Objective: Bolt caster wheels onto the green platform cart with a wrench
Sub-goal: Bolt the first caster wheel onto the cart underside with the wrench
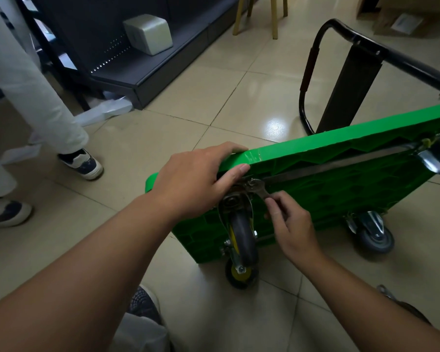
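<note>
right hand grip pinched on wrench handle, head at near caster wheel mount | left hand clamps green platform cart top edge | cart on its side on tiled floor, centre-right

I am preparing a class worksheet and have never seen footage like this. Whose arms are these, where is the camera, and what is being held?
The camera is worn on a person's head, looking down at their own bare arms. The green platform cart stands tipped on its edge on the tiled floor. The left hand grips its upper edge. The right hand holds a wrench, its head at the mounting of a caster wheel. Another person's legs stand at the left.
</note>
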